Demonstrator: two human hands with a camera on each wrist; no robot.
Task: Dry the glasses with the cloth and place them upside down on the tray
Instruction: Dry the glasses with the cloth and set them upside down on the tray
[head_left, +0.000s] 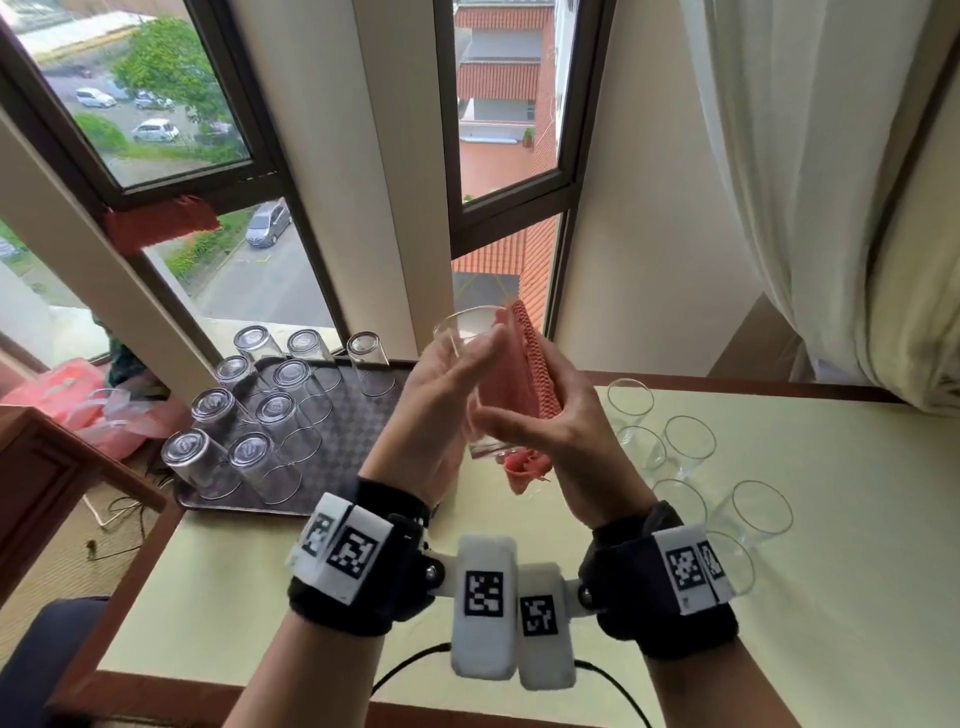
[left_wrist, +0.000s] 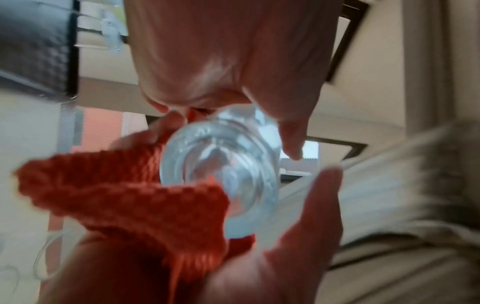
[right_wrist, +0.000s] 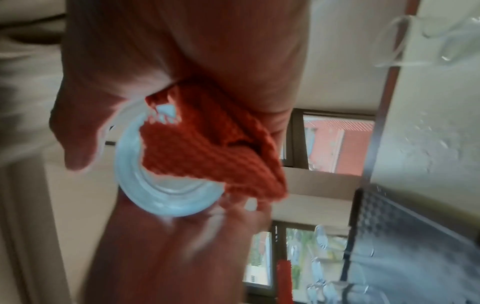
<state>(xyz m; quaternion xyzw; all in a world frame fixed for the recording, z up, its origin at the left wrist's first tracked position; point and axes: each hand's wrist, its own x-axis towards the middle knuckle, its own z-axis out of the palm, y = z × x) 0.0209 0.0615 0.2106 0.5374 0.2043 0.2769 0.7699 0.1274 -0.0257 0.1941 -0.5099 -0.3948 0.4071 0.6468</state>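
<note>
Holding a clear glass (head_left: 475, 384) up over the middle of the surface (head_left: 291, 587), both hands meet around it, rim pointing to the far side and thick base toward the person. The left hand (head_left: 441, 405) cups the glass from the left, its fingers (head_left: 483, 345) nearly straight along the wall and the thumb out of sight behind it. The right hand (head_left: 550, 421) presses an orange-red cloth (head_left: 524, 364) against the right side of the glass, fingers wrapped over the fabric, thumb (head_left: 498, 415) lying across the near side of the glass. A loose end of the cloth hangs just below the base. From the left wrist the base (left_wrist: 221, 170) shows end-on between the two hands, cloth bunched against it (the picture is blurred, so the exact finger contact is hard to read). On the far left sits the dark tray (head_left: 353, 431), carrying nine inverted glasses (head_left: 280, 415) in rows. To the right, well apart from the hands, a group of upright glasses (head_left: 691, 441) stands on the surface.
</note>
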